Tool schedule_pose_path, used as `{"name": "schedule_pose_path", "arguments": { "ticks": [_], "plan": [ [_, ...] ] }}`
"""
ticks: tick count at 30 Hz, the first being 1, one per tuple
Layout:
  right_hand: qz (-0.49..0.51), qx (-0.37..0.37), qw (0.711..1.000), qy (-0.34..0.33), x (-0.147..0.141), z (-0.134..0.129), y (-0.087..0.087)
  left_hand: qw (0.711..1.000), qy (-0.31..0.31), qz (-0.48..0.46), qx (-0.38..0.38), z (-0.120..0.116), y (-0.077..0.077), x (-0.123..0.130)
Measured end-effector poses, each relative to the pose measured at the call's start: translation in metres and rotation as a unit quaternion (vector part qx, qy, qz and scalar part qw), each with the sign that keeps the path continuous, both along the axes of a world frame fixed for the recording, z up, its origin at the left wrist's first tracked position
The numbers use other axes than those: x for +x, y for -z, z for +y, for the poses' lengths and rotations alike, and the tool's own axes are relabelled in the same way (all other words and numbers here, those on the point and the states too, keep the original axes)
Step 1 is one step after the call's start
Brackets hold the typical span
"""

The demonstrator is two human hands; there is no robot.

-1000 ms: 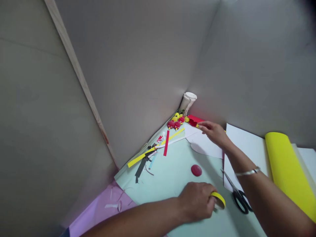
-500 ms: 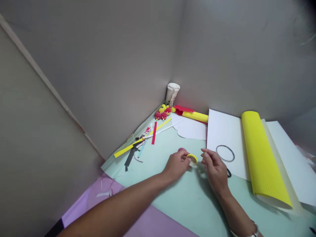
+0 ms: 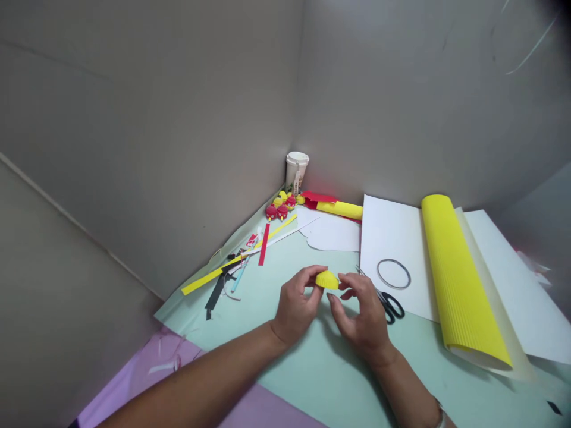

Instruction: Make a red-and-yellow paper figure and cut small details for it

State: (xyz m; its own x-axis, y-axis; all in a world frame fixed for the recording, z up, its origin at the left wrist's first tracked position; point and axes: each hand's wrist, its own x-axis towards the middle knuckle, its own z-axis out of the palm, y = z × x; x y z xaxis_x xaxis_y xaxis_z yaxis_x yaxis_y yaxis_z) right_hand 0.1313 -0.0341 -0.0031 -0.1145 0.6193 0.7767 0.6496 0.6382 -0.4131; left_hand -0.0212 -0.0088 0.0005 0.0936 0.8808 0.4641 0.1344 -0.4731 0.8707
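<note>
My left hand (image 3: 298, 304) pinches a small yellow ribbed paper dome (image 3: 327, 280) between thumb and fingers, above the pale green sheet. Close on its right is my right hand (image 3: 362, 315), thumb and fingers apart; its index fingertip reaches the dome's edge, and I cannot tell if it touches. Partly behind the right hand lie black-handled scissors (image 3: 391, 307). A grey ring (image 3: 394, 274) rests on white paper (image 3: 401, 238) further right.
Several red and yellow small paper figures (image 3: 282, 208) sit in the corner before a white cup (image 3: 297, 172). Paper strips, a red one (image 3: 264, 244) among them, lie at left. A big roll of yellow corrugated paper (image 3: 464, 285) lies at right over white sheets.
The yellow dome has turned, so its ribbed outside now shows instead of its hollow side. My right hand has come closer to it. The view has shifted, and more of the scissors shows.
</note>
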Motion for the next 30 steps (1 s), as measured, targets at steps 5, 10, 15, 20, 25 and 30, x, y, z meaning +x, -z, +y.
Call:
{"name": "schedule_pose_path", "arguments": {
  "ticks": [5,10,15,20,25,30],
  "plan": [
    [-0.031,0.082,0.996,0.02,-0.0017,-0.0015,0.0005,0.997,0.0,0.011,0.082,-0.0055,0.0039,0.0014],
    [-0.058,0.142,0.987,0.044,-0.0034,-0.0027,-0.0019,0.992,-0.008,0.025,0.124,-0.007,0.0055,0.0013],
    [-0.071,0.159,0.983,0.058,-0.005,-0.0031,-0.0029,0.991,-0.013,0.027,0.134,-0.0081,0.0055,0.001],
    [-0.073,0.154,0.983,0.074,-0.0042,-0.0016,-0.0006,0.995,-0.009,0.017,0.097,-0.0095,0.0048,0.0017],
    [-0.073,0.109,0.988,0.083,-0.0031,-0.0001,0.0035,1.0,-0.001,0.012,0.01,-0.0096,0.0036,0.0028],
    [-0.027,0.079,0.993,0.081,-0.0049,0.0005,0.0042,0.999,0.027,0.002,-0.044,-0.0096,0.0025,0.0039]
  ]
}}
